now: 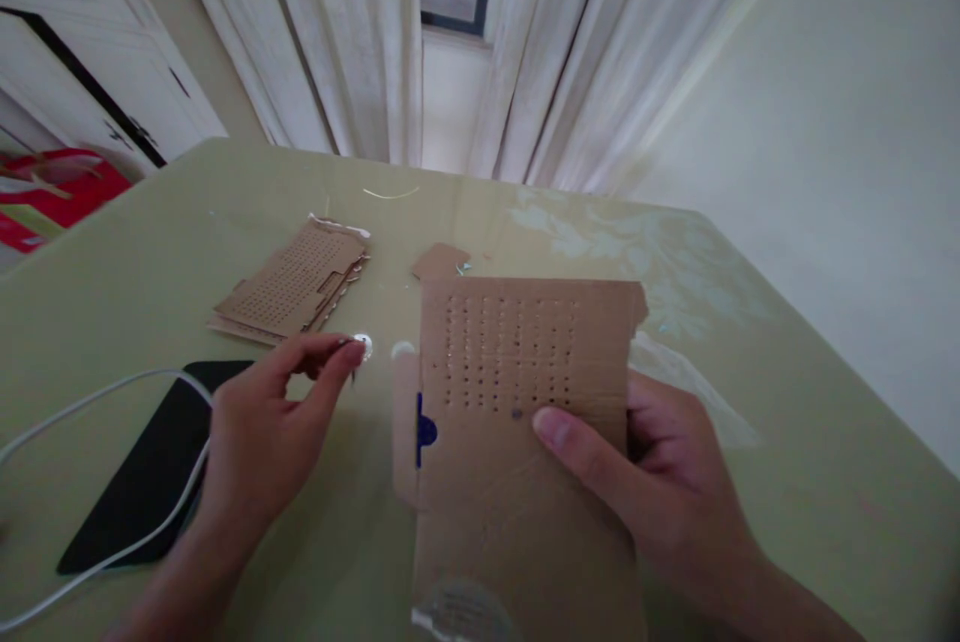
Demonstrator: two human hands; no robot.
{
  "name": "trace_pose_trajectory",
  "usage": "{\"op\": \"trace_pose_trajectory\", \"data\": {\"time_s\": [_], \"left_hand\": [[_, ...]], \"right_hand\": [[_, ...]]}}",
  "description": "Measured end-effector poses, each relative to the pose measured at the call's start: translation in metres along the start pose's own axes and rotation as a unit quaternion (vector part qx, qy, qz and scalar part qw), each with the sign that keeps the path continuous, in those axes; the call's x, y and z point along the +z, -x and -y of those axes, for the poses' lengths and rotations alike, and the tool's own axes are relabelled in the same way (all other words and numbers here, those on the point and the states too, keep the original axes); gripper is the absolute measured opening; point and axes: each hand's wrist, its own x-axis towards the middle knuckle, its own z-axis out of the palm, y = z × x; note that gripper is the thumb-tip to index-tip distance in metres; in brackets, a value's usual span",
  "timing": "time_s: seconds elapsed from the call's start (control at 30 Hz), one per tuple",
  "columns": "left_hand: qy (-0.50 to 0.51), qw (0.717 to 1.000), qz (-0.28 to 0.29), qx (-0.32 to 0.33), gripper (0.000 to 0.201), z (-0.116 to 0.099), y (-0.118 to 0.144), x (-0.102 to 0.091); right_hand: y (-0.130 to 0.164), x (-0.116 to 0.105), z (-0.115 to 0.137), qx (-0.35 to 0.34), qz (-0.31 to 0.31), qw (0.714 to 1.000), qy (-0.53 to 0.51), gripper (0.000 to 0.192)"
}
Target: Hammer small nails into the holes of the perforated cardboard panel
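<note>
My right hand [660, 482] grips a brown cardboard piece [517, 512] by its right edge, thumb on the front face and fingers behind. Rows of small punched holes cover its upper part, and a dark blue mark sits on its left edge. To the left of the cardboard, apart from it, my left hand [277, 432] is closed in a pinch. A small, thin, dark pointed thing [354, 374] pokes out below the fingertips; its kind is too small to tell. Beyond that hand lies a stack of cardboard pieces [300, 277], the top one also full of holes.
A black flat tablet-like object [142, 482] lies at the left, crossed by a white cable [112, 387]. A small cardboard scrap [440, 260] rests on the greenish table [787, 372]. Curtains [352, 32] hang behind, and a red bag [67, 192] stands far left.
</note>
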Motion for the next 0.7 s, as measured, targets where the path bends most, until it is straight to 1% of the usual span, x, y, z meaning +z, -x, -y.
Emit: {"op": "trace_pose_trajectory", "data": {"time_s": [0.1, 0.17, 0.23, 0.43, 0.57, 0.63, 0.7], "left_hand": [[-0.096, 0.99, 0.086, -0.065, 0.038, 0.002, -0.026, 0.006], [-0.144, 0.977, 0.134, -0.086, 0.042, 0.008, -0.033, 0.008], [-0.161, 0.969, 0.159, -0.096, 0.043, 0.014, -0.034, 0.01], [-0.158, 0.969, 0.165, -0.092, 0.048, 0.024, -0.031, 0.016], [-0.157, 0.972, 0.163, -0.062, 0.046, 0.026, -0.032, 0.016], [-0.137, 0.981, 0.136, -0.033, 0.043, 0.02, -0.029, 0.014], [-0.081, 0.992, 0.095, 0.018, 0.037, 0.011, -0.022, 0.012]], "right_hand": [[-0.005, -0.006, -0.005, 0.003, -0.01, 1.0, -0.001, 0.028], [-0.009, -0.007, -0.007, -0.004, -0.009, 1.0, -0.002, 0.026], [-0.012, -0.008, -0.009, -0.008, -0.004, 1.0, -0.009, 0.024], [-0.016, -0.01, -0.008, 0.011, 0.016, 0.999, -0.035, 0.024], [-0.019, -0.007, -0.012, 0.018, 0.049, 0.997, -0.052, 0.025], [-0.021, -0.004, -0.015, 0.031, 0.073, 0.993, -0.082, 0.025], [-0.021, 0.0, -0.017, 0.05, 0.106, 0.986, -0.119, 0.024]]}}
